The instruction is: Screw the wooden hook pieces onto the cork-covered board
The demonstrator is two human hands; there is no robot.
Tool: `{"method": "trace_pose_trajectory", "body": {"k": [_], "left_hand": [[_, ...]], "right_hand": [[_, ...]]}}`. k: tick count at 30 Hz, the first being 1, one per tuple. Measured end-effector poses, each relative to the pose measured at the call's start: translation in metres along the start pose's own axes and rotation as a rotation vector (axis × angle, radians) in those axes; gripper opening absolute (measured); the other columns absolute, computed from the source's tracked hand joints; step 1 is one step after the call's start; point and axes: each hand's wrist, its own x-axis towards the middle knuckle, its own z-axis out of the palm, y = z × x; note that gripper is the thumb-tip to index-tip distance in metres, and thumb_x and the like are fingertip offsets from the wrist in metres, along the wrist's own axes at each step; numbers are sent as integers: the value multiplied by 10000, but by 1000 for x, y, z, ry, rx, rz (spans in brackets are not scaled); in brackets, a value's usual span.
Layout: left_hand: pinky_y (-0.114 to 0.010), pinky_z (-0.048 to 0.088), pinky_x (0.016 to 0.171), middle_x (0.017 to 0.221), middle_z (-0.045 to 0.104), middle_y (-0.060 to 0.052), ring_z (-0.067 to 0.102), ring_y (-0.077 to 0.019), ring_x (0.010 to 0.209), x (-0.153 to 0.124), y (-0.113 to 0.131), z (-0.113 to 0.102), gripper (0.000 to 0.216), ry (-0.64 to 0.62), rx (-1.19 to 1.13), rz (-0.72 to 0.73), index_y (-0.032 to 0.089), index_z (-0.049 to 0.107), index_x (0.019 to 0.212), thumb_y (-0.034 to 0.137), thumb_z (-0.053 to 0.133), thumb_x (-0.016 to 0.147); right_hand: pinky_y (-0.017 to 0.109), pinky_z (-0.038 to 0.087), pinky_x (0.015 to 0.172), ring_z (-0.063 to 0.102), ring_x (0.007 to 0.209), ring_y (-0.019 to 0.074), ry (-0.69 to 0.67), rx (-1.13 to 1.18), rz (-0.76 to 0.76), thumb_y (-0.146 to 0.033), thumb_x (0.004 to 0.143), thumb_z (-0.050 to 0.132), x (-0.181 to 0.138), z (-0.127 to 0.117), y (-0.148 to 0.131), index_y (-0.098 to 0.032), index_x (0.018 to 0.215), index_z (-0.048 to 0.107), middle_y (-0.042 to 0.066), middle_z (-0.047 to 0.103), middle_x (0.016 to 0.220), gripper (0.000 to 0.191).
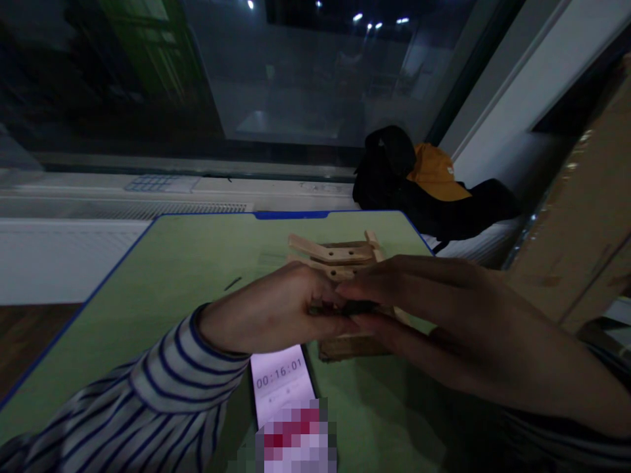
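My left hand (pixel 280 307) reaches in from the left with its fingers bent closed. My right hand (pixel 438 309) comes from the right, its thumb and fingers pinched toward the left fingertips. The two hands meet over a small wooden assembly (pixel 352 348). Something dark shows between the fingertips, too hidden to name. Behind the fingers lies an angled wooden strip with holes (pixel 340 253), and an upright wooden piece (pixel 373 243) stands at its right end. The hands cover the assembly's middle.
A phone (pixel 283 378) showing a timer lies below my left wrist; a pixelated patch covers its lower part. The green tabletop (pixel 197 269) has a blue edge. Beyond it are a window sill, a black bag (pixel 389 164) and an orange cap (pixel 436 171). Cardboard (pixel 582 197) stands at right.
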Motion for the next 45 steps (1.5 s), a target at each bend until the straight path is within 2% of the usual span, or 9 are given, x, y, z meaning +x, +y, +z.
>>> {"method": "trace_pose_trajectory", "body": {"k": [7,9,15,24,29,33,37,41,45], "left_hand": [[-202,441,644,770,659,-5,584,-120,715,-1,3,-1,254,-19,-9,14,130,684,805,311,520,875],[-203,441,639,757,660,-6,581,-122,707,-1,3,-1,259,-6,-8,0,130,689,828,335,536,870],[-206,433,627,733,661,-11,582,-125,692,0,2,-2,297,-25,10,10,130,695,859,375,528,885],[-210,426,613,748,648,-2,567,-120,673,0,2,0,275,-28,27,-11,121,683,854,325,501,881],[-218,436,629,755,662,-9,581,-128,690,0,2,-1,314,-4,28,0,134,687,911,406,534,875],[-226,451,676,784,677,-18,603,-140,744,0,2,-2,289,-6,22,12,142,691,923,381,533,886],[-228,464,728,861,687,-14,614,-144,813,0,3,-1,221,-1,-6,39,151,686,924,307,535,884],[-219,461,681,830,682,-8,612,-137,770,-1,1,0,206,-37,-10,30,138,685,895,259,519,872],[-221,456,678,831,685,-12,605,-138,755,-1,0,-1,239,-14,-1,22,138,683,958,313,550,862]], "right_hand": [[209,478,755,637,874,107,34,-13,30,-275,898,563,4,0,1,-189,1079,563,1,670,933,201],[218,480,774,635,875,108,19,2,39,-270,901,555,4,-1,1,-192,1098,564,3,669,951,212],[222,484,827,596,1031,121,-11,22,19,-230,902,539,0,-2,0,-204,1314,460,25,635,1164,420],[157,448,772,615,902,62,32,-33,10,-236,899,566,2,1,0,-189,1133,551,-25,665,1008,239],[162,461,827,612,960,75,21,2,10,-245,899,558,2,0,1,-198,1225,518,-13,661,1061,331],[185,473,843,600,1027,95,-2,11,17,-228,909,526,-1,-1,0,-207,1298,473,14,637,1166,394],[203,487,804,623,974,102,7,-6,3,-225,902,546,-2,0,0,-230,1259,496,6,655,1120,360],[179,470,804,629,910,78,29,-20,11,-253,896,569,1,1,1,-218,1194,531,-17,668,1035,303],[167,461,824,629,906,72,24,4,22,-254,892,575,3,0,1,-216,1172,541,-23,669,1015,284]]}}
